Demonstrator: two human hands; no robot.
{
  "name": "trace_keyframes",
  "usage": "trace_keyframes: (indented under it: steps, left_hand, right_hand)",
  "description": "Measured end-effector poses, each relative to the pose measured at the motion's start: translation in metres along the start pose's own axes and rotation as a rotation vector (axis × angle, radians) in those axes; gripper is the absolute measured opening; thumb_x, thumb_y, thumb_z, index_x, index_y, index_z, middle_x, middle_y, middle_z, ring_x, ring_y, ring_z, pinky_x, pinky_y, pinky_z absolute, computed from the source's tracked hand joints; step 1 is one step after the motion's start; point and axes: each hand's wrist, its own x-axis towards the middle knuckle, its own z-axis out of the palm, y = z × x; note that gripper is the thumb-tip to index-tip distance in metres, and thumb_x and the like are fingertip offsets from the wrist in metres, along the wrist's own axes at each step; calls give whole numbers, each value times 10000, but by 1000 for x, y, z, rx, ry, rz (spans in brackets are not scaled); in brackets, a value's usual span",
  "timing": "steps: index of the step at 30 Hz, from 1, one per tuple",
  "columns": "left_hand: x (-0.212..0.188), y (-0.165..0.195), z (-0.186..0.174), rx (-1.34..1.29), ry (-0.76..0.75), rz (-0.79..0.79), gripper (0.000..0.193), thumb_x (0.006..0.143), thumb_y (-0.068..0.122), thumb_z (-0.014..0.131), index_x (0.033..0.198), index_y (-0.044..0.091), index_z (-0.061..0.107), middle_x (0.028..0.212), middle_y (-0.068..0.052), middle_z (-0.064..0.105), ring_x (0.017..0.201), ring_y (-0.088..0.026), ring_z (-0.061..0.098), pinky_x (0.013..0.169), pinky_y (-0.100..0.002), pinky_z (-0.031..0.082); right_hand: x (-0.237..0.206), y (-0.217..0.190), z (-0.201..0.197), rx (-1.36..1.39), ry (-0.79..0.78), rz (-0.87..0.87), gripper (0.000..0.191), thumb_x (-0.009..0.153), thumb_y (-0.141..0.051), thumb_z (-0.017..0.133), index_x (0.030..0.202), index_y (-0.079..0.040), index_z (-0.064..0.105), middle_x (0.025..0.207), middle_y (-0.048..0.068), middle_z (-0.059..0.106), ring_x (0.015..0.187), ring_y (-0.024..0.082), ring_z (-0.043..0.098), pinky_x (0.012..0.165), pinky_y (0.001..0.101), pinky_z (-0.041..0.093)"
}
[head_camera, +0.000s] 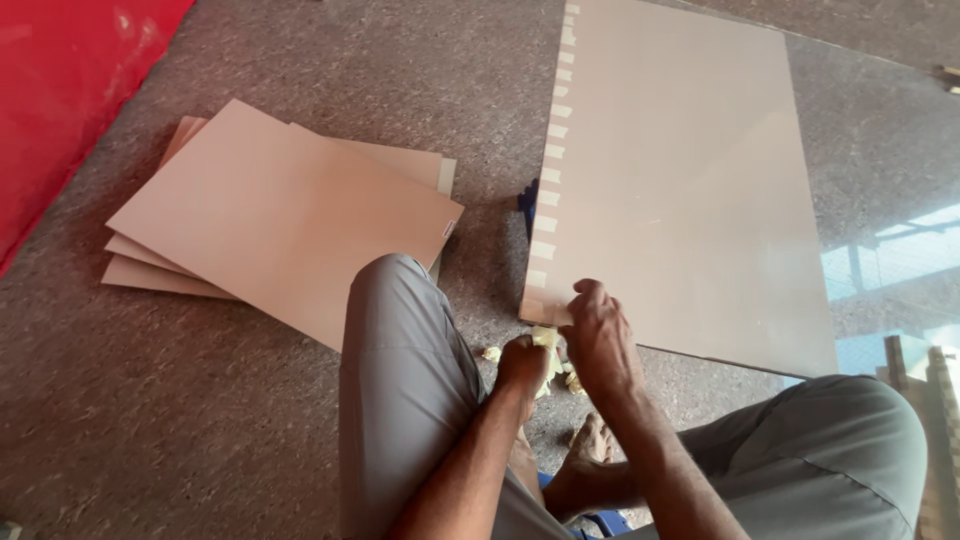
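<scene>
Both hands met at the near left corner of the large pale beige laminate sheet (690, 190) that lay flat on the speckled grey stone floor (200, 430). The right hand (600, 335) rested on top of that corner with its fingers curled down over the edge, apparently pinning the sheet so it would not slide, while the left hand (524, 362) was closed into a fist just below the corner around something pale yellow (546, 338), possibly a strip of peeled tape or backing; what it was could not be made out. A row of short pale tape strips (553, 150) ran along the sheet's left edge, and small yellowish scraps (492, 353) lay on the floor just below the corner, probably torn-off pieces. The person sat on the floor with knees in grey trousers (400, 370) spread either side of the corner, which kept the work close between the legs. A bare foot (592, 440) showed below the hands. Left of the sheet, a loose stack of smaller beige boards (270, 215) lay fanned out, seemingly set aside. A small blue object (527, 200) peeked from under the sheet's left edge, mostly hidden. A red cloth or sheet (60, 80) was cut off at the far left, and notched wooden pieces (935, 400) were cropped at the sheet's lower right.
</scene>
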Motion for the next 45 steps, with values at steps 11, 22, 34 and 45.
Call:
trace_keyframes:
  steps: [11,22,34,45]
  left_hand:
    - [-10,-11,-10,79,-116,-70,382,970,227,483,1243,21,652,1227,-213,691,1099,-316,670,959,-498,576]
    - [4,-6,-23,-136,-155,-39,501,986,422,563,1332,71,653,1303,-190,665,1030,-237,626,797,-395,510]
    - [8,-13,-16,-55,-108,53,386,912,276,661,1247,91,709,1162,-115,739,931,-167,700,720,-317,612]
    - [19,-9,0,420,267,225,210,928,177,685,1115,89,720,1004,-100,764,776,-195,714,697,-369,595]
  right_hand:
    - [-3,13,-12,276,106,-164,415,931,19,632,1304,65,456,1018,195,734,912,275,763,782,356,674]
    - [0,-13,-9,-74,78,-89,285,999,5,548,1276,54,499,1010,234,719,769,247,722,614,320,645]
    - [-48,48,-2,158,-106,-293,59,935,-33,628,962,-47,577,780,109,750,548,115,704,427,246,608]
    - [-20,-13,-19,109,11,-331,353,853,-94,765,1160,-15,612,1161,211,726,957,296,743,723,358,662]
